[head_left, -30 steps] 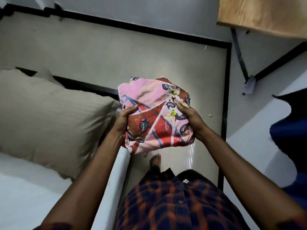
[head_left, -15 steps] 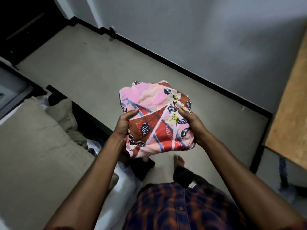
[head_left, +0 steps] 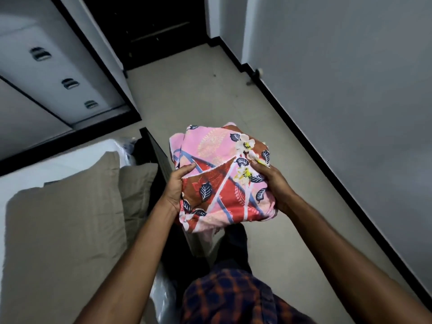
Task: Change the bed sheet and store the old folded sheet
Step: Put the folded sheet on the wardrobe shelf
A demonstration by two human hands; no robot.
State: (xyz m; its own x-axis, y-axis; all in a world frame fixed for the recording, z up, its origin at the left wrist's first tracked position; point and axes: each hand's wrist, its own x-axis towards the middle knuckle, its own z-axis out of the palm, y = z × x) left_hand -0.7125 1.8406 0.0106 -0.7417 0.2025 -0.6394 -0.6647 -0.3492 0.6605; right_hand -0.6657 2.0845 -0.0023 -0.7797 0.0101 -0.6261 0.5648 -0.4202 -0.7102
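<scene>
Gripping the folded sheet (head_left: 222, 176) (floral, pink and red), left hand (head_left: 176, 185) and right hand (head_left: 272, 181) clasp its sides.

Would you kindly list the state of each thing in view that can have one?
Floral sheet: folded, held in the air between both hands.
Left hand: gripping the sheet's left edge.
Right hand: gripping its right edge.
Pillows: lying on the bed.
Cabinet drawers: shut.

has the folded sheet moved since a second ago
Yes. The folded sheet, held in both hands, has been carried along the bed, from beside the big pillow toward the dark doorway.
</scene>
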